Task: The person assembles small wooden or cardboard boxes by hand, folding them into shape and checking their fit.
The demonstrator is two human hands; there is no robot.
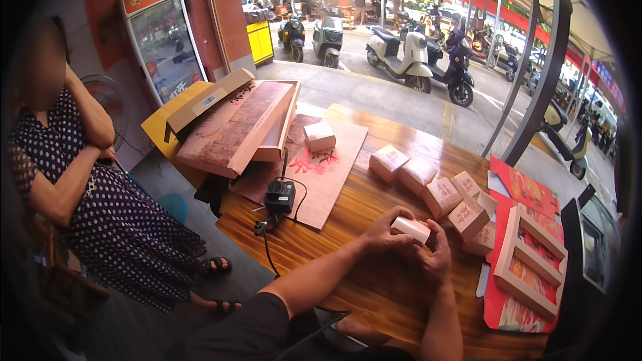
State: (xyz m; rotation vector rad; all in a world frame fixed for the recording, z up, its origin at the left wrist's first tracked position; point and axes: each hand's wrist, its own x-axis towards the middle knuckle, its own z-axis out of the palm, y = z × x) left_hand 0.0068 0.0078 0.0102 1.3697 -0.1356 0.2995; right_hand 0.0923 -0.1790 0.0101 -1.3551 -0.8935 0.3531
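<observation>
Over the wooden table, a small pale pink carton (410, 229) is held between my two hands. My left hand (382, 235) is closed on its left side, and my right hand (436, 255) grips the right side. Just beyond my hands stand several similar small cartons with red print, among them one nearer the far side (388, 163) and one close to my right hand (467, 218). Another small carton (319, 135) rests apart, on a flat pink printed sheet (324, 174). The carton's underside is hidden by my fingers.
Large gift boxes (234, 127) are stacked at the table's far left. A black adapter with cables (279, 197) lies near the left edge. On the right, a divided cardboard insert (530, 264) lies on red printed card (498, 294). A person in a dotted dress (87, 207) stands at left.
</observation>
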